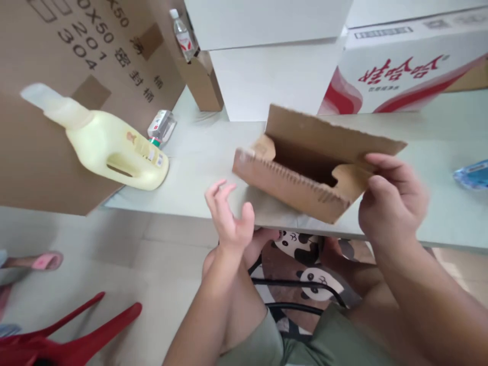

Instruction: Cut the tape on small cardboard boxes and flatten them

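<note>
A small brown cardboard box (290,188) is tilted above the front edge of the pale table, its long lid flap raised and its dark inside showing. My right hand (394,198) pinches the box at its right end, by the side flap. Off the box's left end, my left hand (231,213) has its fingers apart and curved, holding nothing and not touching the box. A large pale yellow bottle (114,147) with a whitish cap stands to the left on the table (194,188).
Behind are white cartons (274,76), a red-and-white printed carton (404,76), and a clear bottle (183,38) by a brown box. A large carton (87,56) fills the left. A small bottle (163,126) and a blue packet (473,175) lie on the table. Red chair (95,340) lower left.
</note>
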`<control>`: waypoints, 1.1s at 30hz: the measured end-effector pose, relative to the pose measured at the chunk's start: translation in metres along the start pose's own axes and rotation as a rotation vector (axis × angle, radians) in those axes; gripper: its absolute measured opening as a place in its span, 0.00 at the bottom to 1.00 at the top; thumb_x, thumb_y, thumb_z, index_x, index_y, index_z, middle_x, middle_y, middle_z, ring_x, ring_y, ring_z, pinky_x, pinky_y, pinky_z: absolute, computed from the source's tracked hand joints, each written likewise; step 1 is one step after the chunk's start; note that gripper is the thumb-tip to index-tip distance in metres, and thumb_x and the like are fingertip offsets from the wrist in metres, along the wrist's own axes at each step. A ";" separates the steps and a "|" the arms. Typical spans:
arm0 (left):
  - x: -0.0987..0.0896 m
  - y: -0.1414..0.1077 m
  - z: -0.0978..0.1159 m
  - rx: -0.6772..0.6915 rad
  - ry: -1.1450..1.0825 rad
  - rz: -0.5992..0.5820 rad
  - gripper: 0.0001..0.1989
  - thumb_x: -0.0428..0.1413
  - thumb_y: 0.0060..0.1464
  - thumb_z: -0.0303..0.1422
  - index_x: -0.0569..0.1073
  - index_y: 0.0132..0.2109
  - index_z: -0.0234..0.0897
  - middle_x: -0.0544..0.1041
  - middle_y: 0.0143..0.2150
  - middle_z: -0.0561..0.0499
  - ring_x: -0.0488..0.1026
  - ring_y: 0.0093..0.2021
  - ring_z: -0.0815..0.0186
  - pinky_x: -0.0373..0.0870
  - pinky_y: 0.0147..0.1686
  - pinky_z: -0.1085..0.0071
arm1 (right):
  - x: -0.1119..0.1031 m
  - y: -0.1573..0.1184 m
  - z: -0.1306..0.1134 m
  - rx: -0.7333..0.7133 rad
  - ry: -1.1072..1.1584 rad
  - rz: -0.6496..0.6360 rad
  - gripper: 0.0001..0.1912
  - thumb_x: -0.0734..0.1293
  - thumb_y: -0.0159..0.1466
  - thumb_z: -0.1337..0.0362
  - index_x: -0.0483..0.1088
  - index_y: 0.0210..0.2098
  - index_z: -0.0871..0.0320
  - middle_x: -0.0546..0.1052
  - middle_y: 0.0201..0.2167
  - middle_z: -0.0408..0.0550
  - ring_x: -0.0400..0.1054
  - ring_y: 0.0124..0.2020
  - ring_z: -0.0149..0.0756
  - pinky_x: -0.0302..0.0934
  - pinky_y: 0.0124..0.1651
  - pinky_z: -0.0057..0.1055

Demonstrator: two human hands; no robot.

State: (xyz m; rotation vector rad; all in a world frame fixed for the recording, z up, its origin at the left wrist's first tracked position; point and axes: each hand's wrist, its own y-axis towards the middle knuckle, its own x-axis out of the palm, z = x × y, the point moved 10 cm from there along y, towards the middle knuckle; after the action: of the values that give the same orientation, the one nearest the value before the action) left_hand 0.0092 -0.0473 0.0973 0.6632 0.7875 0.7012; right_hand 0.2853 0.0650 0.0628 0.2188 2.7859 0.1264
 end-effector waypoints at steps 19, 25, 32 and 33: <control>0.100 0.025 0.022 0.016 0.008 -0.335 0.18 0.50 0.62 0.38 0.76 0.54 0.40 0.72 0.61 0.43 0.64 0.66 0.54 0.56 0.69 0.51 | -0.039 -0.005 -0.032 -0.547 0.101 -0.188 0.15 0.62 0.64 0.65 0.69 0.51 0.55 0.74 0.53 0.58 0.70 0.55 0.46 0.67 0.57 0.49; 0.061 0.017 -0.048 -0.400 -0.164 -0.105 0.22 0.53 0.58 0.42 0.74 0.57 0.39 0.72 0.62 0.42 0.67 0.65 0.54 0.61 0.66 0.56 | -0.016 0.012 0.017 -0.119 0.018 -0.288 0.25 0.61 0.67 0.55 0.64 0.61 0.57 0.74 0.58 0.61 0.70 0.59 0.54 0.64 0.59 0.57; 0.066 -0.017 -0.079 -0.941 -0.552 0.006 0.22 0.56 0.51 0.46 0.75 0.52 0.47 0.77 0.56 0.46 0.73 0.55 0.55 0.75 0.40 0.65 | 0.032 -0.013 -0.006 -0.285 0.106 -0.610 0.29 0.61 0.68 0.53 0.61 0.67 0.53 0.64 0.68 0.58 0.60 0.68 0.51 0.58 0.66 0.56; 0.070 -0.024 -0.079 -1.013 -0.588 -0.014 0.22 0.56 0.51 0.47 0.76 0.51 0.46 0.78 0.53 0.45 0.75 0.51 0.55 0.74 0.36 0.66 | 0.032 -0.016 -0.012 -0.348 0.085 -0.601 0.30 0.63 0.67 0.53 0.61 0.67 0.51 0.60 0.70 0.58 0.56 0.70 0.52 0.55 0.67 0.58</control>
State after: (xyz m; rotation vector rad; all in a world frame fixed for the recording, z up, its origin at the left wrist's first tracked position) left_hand -0.0107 0.0128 0.0094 -0.0832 -0.1499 0.7340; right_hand 0.2489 0.0536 0.0619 -0.7121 2.7176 0.4666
